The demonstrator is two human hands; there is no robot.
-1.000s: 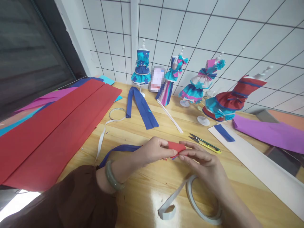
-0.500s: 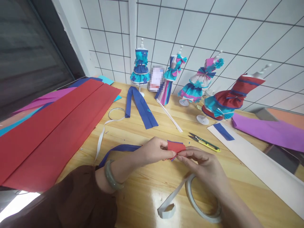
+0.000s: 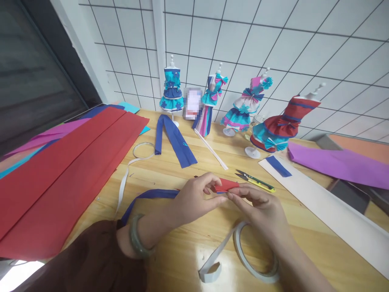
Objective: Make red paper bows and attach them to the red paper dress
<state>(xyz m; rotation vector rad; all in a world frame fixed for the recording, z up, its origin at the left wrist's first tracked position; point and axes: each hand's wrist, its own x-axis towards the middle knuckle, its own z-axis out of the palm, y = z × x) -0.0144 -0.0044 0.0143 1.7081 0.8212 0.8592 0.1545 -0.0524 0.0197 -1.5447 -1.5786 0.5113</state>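
Observation:
Between my hands, above the wooden table, is a small red paper piece (image 3: 227, 185) with blue edging, now folded into a narrow shape. My right hand (image 3: 263, 207) pinches its right end between thumb and fingers. At the other end, my left hand (image 3: 199, 196) holds it with curled fingers, the thumb stretched along below the paper. Part of the piece is hidden by my fingers. A roll of white double-sided tape (image 3: 240, 247) lies below my right hand, its loose end curled to the left. Yellow-handled thread snips (image 3: 257, 181) rest just beyond the right hand.
Red crepe paper sheets (image 3: 75, 162) cover the left side. Blue strips (image 3: 178, 140), a thin tape roll (image 3: 133, 151) and a white strip (image 3: 212, 150) lie farther back. Several small dress forms (image 3: 172, 91) stand along the wall. White paper (image 3: 319, 211) and purple paper (image 3: 337, 162) lie right.
The red paper piece has been tipped and folded down, so it looks narrower. My left thumb has moved off its face to just below it. The view has shifted slightly right.

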